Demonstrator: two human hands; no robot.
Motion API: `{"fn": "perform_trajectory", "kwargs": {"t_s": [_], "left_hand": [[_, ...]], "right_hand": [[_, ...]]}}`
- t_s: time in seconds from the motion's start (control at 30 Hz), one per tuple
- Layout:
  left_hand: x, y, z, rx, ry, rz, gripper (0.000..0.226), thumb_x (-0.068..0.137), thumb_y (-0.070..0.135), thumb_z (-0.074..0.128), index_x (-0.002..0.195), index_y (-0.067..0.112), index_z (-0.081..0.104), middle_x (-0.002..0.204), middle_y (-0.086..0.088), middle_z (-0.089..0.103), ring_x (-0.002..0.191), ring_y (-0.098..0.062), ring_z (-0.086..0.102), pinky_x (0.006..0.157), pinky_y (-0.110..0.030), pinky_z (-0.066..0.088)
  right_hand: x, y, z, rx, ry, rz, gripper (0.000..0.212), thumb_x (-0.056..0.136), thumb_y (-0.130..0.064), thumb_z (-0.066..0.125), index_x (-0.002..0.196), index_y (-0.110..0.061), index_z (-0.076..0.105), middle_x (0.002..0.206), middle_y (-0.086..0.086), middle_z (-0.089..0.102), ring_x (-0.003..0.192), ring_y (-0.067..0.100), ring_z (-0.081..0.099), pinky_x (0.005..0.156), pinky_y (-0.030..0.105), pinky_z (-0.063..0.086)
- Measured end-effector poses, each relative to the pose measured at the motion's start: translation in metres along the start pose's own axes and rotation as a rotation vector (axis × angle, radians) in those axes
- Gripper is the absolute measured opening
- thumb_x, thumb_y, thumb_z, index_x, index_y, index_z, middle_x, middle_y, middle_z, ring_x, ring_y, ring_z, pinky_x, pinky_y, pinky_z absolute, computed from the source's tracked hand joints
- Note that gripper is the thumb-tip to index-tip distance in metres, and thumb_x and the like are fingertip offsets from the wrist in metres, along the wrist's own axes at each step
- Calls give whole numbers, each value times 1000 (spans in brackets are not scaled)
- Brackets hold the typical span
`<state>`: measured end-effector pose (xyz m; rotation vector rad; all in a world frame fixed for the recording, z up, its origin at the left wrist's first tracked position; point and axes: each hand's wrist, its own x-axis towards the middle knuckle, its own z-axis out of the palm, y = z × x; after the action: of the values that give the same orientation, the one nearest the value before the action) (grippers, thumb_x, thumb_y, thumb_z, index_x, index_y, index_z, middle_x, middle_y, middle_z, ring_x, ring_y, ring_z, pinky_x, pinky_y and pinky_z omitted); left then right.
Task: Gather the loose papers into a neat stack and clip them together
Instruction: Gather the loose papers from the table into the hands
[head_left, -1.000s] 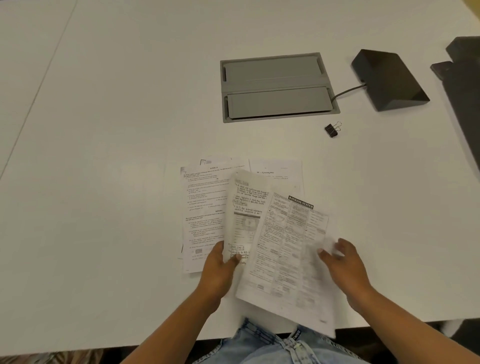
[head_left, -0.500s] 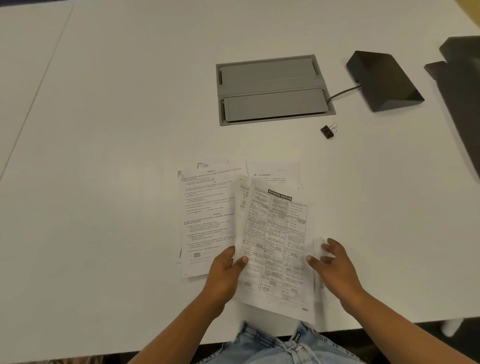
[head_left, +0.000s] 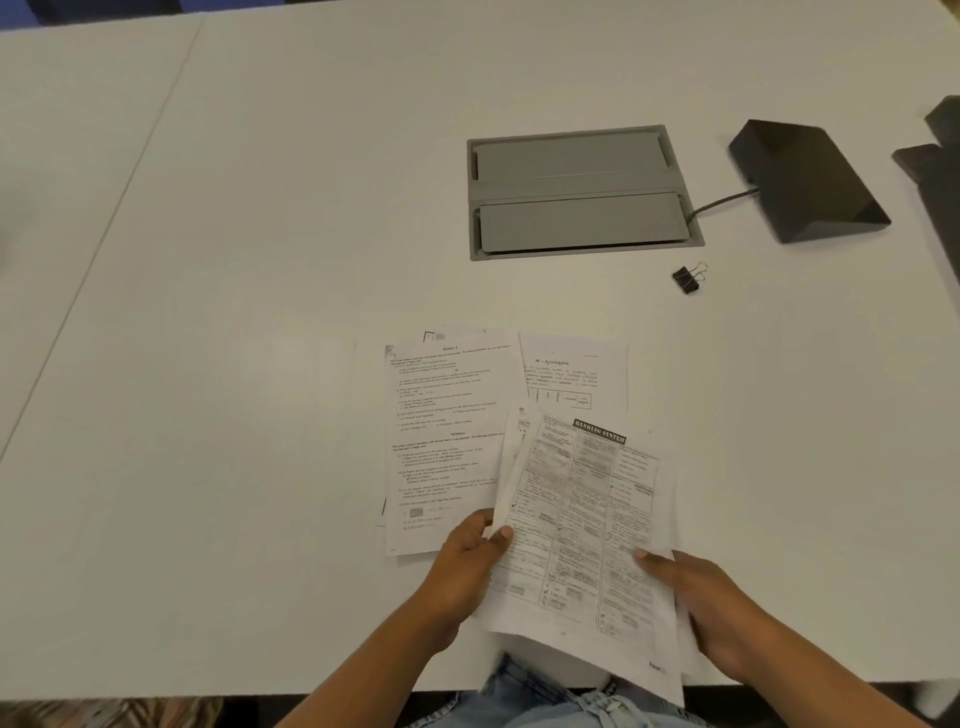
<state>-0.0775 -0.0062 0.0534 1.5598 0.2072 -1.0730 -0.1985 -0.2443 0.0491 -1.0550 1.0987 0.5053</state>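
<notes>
Both hands hold a small bundle of printed papers (head_left: 582, 530) just above the table's near edge, the top sheet headed "BANKING SYSTEM". My left hand (head_left: 467, 564) pinches the bundle's left edge with thumb on top. My right hand (head_left: 711, 603) grips its right edge from beneath, thumb on the sheet. Loose sheets lie flat on the white table: a text page (head_left: 447, 431) to the left over another sheet, and a page with a small table (head_left: 576, 374) behind the bundle. A black binder clip (head_left: 687, 279) lies apart, farther back and to the right.
A grey cable hatch (head_left: 576, 192) is set into the table (head_left: 260, 312) behind the papers. A dark wedge-shaped device (head_left: 808, 182) with a cable sits right of it. Dark objects (head_left: 935, 171) stand at the right edge. A seam crosses the table on the left.
The bundle has been squared up and drawn nearer to me and to the right. My right hand went from loosely touching its edge to gripping it. The flat sheets and clip stayed put.
</notes>
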Motion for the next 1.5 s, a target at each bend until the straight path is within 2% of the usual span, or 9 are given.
{"fn": "perform_trajectory", "kwargs": {"t_s": [0.13,0.23,0.4,0.6,0.8,0.97,1.17,1.3,1.5], "left_hand": [[4,-6,-3,189,148,-1,20,97,31,59,111,19,65,101,0,76,90,-16,72,85,-34,58],[6,-9,-10,273,647,108,16,90,27,68,102,17,63,86,3,68,80,-18,68,69,-29,53],[18,-10,-37,283,1034,-57,58,77,36,80,124,12,54,117,-10,58,104,-31,62,86,-43,54],[26,-11,-50,171,935,-117,48,75,18,84,112,9,55,111,-10,58,89,-28,62,73,-34,51],[20,-15,-50,-15,875,-34,21,92,14,66,113,9,67,106,-8,71,89,-24,65,80,-35,56],[-9,-13,-41,-178,711,156,15,96,9,61,110,11,65,101,-4,68,93,-19,68,67,-24,61],[-38,-5,-21,-337,530,211,12,92,5,64,100,7,73,96,-9,78,87,-20,74,65,-25,60],[-45,5,-6,-430,428,220,19,91,-2,62,89,11,76,89,-8,79,82,-22,73,68,-34,60],[-45,15,6,-381,329,244,27,94,-4,57,93,14,78,98,-12,78,89,-27,74,78,-41,61]], "right_hand": [[-1,-2,1,-5,81,-60,28,88,-14,69,114,-5,67,105,15,76,97,34,73,93,53,54],[-3,-6,-1,-88,177,-156,22,91,-13,66,111,-6,70,100,9,78,92,29,75,91,49,55],[-17,-11,-11,-46,231,-291,26,96,-21,58,119,-13,66,108,7,76,97,28,73,93,45,53],[-31,-20,-18,36,237,-402,23,87,-28,64,109,-20,68,111,3,74,108,30,67,103,47,44],[-30,-22,-24,37,174,-464,94,29,-72,85,108,-22,70,107,-3,77,99,19,73,100,42,46],[-39,-39,-12,76,129,-476,21,87,-28,64,107,-23,69,108,1,77,105,26,71,98,44,48],[-48,-70,6,47,40,-508,30,92,-24,56,119,-16,66,114,5,75,103,23,72,87,39,56],[-46,-81,17,11,41,-578,59,67,-50,80,119,-26,67,118,-4,73,109,14,69,95,31,53],[-37,-78,20,71,-32,-490,40,94,-24,59,133,-24,58,125,-1,70,116,19,66,106,45,43]]}}
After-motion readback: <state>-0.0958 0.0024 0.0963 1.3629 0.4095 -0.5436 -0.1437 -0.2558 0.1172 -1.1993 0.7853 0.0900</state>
